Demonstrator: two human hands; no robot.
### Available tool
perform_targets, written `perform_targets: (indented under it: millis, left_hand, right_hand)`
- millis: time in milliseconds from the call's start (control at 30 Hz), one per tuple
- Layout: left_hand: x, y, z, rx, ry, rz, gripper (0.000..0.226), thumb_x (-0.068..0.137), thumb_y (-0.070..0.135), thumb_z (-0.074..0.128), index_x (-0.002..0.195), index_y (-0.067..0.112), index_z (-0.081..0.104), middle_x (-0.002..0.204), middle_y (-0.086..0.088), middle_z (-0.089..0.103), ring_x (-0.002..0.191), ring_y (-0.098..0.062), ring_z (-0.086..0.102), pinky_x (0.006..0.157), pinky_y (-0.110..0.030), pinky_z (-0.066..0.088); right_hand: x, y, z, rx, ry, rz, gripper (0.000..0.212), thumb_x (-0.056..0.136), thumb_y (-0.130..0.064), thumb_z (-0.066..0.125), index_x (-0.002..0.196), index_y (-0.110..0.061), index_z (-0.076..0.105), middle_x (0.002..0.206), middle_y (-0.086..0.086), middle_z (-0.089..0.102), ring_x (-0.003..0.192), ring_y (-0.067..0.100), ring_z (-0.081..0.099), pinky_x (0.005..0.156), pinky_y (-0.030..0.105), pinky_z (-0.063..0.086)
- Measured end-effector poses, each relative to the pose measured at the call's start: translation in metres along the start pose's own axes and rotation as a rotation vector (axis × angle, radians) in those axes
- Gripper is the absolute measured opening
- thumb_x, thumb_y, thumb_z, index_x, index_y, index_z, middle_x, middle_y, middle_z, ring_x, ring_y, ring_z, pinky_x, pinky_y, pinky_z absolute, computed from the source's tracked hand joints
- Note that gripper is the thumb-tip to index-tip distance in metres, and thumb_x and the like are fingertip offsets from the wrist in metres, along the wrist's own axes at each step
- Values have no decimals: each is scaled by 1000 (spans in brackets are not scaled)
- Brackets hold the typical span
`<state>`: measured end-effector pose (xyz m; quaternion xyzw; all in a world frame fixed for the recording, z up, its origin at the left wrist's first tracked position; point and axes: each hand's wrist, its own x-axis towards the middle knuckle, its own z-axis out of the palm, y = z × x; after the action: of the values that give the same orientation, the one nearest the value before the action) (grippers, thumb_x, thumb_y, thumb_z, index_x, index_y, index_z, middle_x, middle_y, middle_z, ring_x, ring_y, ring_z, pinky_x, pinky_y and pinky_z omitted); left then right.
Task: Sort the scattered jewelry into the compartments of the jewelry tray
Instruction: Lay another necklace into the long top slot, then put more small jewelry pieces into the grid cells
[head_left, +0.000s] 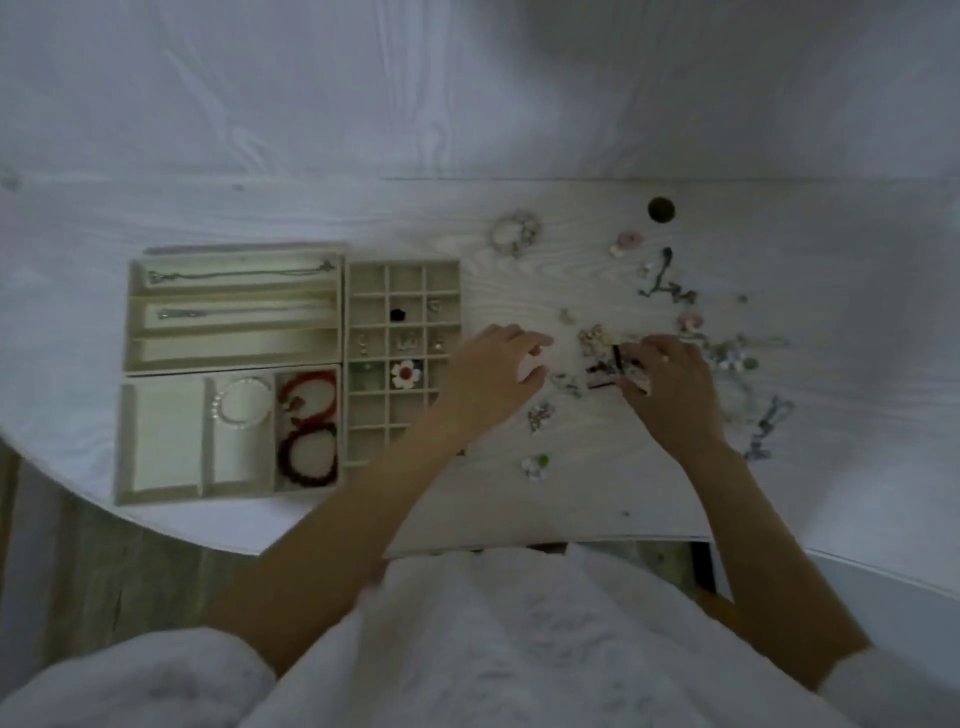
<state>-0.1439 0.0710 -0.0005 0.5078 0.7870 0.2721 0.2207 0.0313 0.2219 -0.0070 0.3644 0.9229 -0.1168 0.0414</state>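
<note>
**Figure: Both hands over the loose pile, trays partly filled — points of likely failure**

Seen from the head camera, my right hand (670, 384) rests fingers-down among the scattered jewelry (727, 358) and appears to pinch a small dark-and-pink piece (615, 366); the blur hides the exact grip. My left hand (498, 371) lies near the grid tray (403, 358), fingers loosely curled; whether it holds anything pale beneath them I cannot tell. The grid tray already carries a flower brooch (405, 374) and several tiny items. Beside it, the long-slot tray (234, 306) holds two chains, and the lower tray (228, 434) holds a pearl bracelet (243, 402) and red bracelets (308, 431).

Risks, as I judge them: the dark piece sits touching neighbouring items, so lifting it may drag a tangled chain (665, 286) or knock small pieces towards the table's near edge, where a green-and-white piece (536, 466) already lies close. My left forearm crosses the grid tray's near corner; a careless sweep could shift it or spill its cells. Dim light makes mis-sorting small pieces likely.
</note>
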Motion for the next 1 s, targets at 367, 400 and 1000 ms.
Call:
perform_targets:
  millis: [367, 400, 1000]
  left_hand:
    - [4, 37, 72, 201, 77, -215, 35, 80, 19, 73, 113, 11, 67, 107, -9, 61, 94, -28, 56, 65, -33, 49]
    - [3, 38, 74, 194, 90, -265, 35, 80, 19, 72, 114, 12, 67, 108, -8, 61, 96, -27, 55, 66, -34, 49]
    - [-13, 45, 94, 217, 308, -547, 32, 79, 27, 73, 108, 14, 71, 100, -10, 64, 91, -33, 59, 60, -29, 43]
  right_hand:
    - [37, 79, 2, 88, 43, -197, 22, 79, -12, 71, 100, -8, 68, 106, 18, 59, 98, 39, 53, 78, 45, 48]
    - [40, 81, -1, 119, 48, -223, 23, 78, -11, 71, 101, -8, 68, 106, 18, 60, 98, 39, 53, 79, 45, 47]
    - [78, 36, 8, 334, -119, -395, 23, 85, -4, 63, 107, -6, 57, 88, 9, 66, 78, 23, 61, 68, 34, 51]
